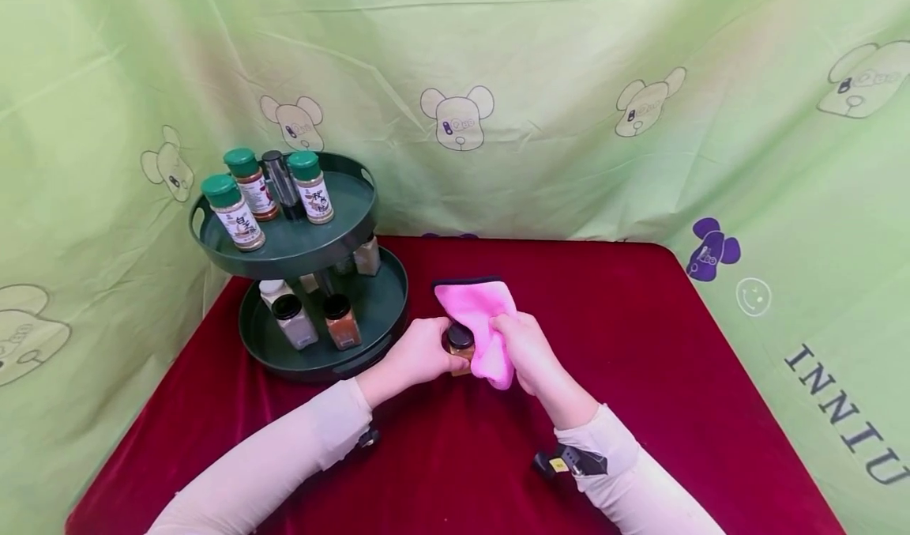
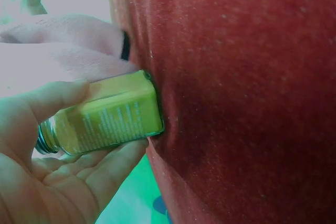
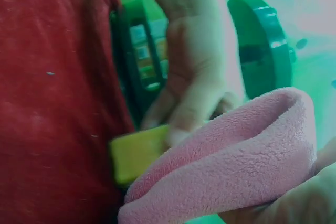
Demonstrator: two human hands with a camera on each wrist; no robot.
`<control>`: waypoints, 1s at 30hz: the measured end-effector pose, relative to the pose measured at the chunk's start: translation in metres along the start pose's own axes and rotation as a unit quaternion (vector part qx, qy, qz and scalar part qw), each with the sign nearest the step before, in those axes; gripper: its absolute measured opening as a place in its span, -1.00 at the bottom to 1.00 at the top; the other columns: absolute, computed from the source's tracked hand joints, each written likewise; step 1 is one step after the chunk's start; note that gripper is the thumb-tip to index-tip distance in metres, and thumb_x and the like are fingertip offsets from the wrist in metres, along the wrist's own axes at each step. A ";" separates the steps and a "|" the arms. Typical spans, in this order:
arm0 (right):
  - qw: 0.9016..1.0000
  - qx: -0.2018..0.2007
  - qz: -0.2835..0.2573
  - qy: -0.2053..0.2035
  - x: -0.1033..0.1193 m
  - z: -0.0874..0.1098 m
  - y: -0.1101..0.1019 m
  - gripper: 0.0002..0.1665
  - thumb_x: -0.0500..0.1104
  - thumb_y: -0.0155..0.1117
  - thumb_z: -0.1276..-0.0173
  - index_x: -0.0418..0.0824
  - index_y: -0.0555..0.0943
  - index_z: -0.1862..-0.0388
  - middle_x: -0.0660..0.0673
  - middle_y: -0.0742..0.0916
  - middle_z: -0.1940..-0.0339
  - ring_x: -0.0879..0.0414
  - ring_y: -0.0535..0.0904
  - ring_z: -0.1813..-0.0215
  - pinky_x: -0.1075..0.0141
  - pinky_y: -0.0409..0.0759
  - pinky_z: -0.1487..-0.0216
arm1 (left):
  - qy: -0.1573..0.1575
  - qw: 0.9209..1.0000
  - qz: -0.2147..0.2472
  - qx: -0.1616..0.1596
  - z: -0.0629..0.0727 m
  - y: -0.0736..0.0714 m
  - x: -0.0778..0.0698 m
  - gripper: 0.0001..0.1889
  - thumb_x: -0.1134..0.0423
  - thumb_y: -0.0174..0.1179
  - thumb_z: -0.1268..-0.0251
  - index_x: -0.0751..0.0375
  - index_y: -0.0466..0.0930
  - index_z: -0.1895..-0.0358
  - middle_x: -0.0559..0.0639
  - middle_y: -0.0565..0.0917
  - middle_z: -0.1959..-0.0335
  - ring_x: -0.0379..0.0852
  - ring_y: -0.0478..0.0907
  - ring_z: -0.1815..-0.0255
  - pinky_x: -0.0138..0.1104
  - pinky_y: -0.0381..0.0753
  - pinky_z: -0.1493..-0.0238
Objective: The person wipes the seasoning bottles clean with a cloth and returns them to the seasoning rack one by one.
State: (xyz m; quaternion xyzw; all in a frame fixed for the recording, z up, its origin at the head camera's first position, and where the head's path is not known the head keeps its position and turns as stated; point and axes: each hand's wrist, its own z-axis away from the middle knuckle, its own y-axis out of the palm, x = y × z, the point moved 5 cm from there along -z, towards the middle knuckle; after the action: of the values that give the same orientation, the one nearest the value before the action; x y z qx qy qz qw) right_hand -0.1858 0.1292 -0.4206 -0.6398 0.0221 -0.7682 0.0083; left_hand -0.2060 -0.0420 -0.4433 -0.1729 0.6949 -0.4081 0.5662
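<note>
My left hand grips a small square glass spice jar by its sides, thumb on one face and fingers on the opposite one. The jar has a black lid, yellowish contents and fine print on its glass; it appears upright at the tablecloth. Just right of it, my right hand pinches a pink cloth with a dark edge. In the right wrist view the folded cloth covers part of the jar, and my left fingers show behind it.
A dark green two-tier round rack stands at the left. Green-capped spice bottles and a dark cylindrical bottle sit on its top tier, square jars on the lower one. Red cloth covers the table; a green curtain hangs behind.
</note>
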 end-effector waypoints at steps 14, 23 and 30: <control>0.993 0.006 -0.118 0.026 0.008 -0.005 -0.012 -0.83 -0.28 0.12 -0.37 -0.22 0.47 0.46 0.04 0.57 0.59 0.24 0.56 0.49 0.41 0.56 0.42 | -0.017 0.999 0.029 0.017 0.001 -0.002 0.000 -0.69 0.04 0.60 0.01 -0.01 0.68 0.27 -0.24 0.69 0.45 -0.17 0.59 0.41 -0.28 0.61 0.35; 0.992 0.006 -0.113 0.051 -0.015 -0.016 -0.009 -0.86 -0.29 0.11 -0.40 -0.27 0.50 0.40 0.04 0.59 0.56 0.25 0.57 0.46 0.43 0.60 0.38 | -0.002 1.000 0.016 0.013 0.000 0.000 -0.001 -0.69 0.04 0.60 0.05 -0.03 0.66 0.31 -0.28 0.66 0.52 -0.19 0.58 0.44 -0.30 0.60 0.39; 0.994 -0.012 -0.097 0.045 -0.021 -0.017 -0.004 -0.87 -0.29 0.12 -0.41 -0.35 0.55 0.32 0.02 0.62 0.54 0.22 0.60 0.42 0.39 0.63 0.33 | -0.002 1.000 0.014 0.012 0.000 -0.001 0.000 -0.68 0.04 0.60 0.05 -0.03 0.66 0.29 -0.28 0.66 0.52 -0.19 0.58 0.44 -0.30 0.60 0.39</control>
State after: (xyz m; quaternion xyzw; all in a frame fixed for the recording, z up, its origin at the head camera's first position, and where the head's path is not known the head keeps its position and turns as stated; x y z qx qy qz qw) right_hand -0.1983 0.1348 -0.4445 -0.6035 -0.0310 -0.7932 -0.0752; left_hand -0.2062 -0.0423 -0.4423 -0.1573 0.6910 -0.4087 0.5752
